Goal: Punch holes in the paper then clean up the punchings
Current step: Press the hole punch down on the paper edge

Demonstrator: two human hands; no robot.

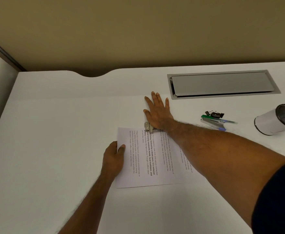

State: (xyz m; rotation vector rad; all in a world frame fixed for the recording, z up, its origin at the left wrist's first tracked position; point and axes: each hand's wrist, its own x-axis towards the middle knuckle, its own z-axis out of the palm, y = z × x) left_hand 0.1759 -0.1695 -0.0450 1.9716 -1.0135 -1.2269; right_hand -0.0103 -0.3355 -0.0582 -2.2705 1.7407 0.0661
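Head-worn view, down onto desk (54,115), close

paper (148,159): flat on desk (62,115).
hole punch (148,127): paper's 12 o'clock edge, under right hand (157,112).
left hand (114,156): gripping paper's 9 o'clock edge.
stapler (212,123), binder clips (215,114): 2 o'clock of paper.
cup (276,119): 3 o'clock of stapler.

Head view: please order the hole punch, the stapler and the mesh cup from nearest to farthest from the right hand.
1. hole punch: directly under the right hand, which presses on it.
2. stapler: on the desk, to the right of the hand.
3. mesh cup: farthest right, beyond the stapler.
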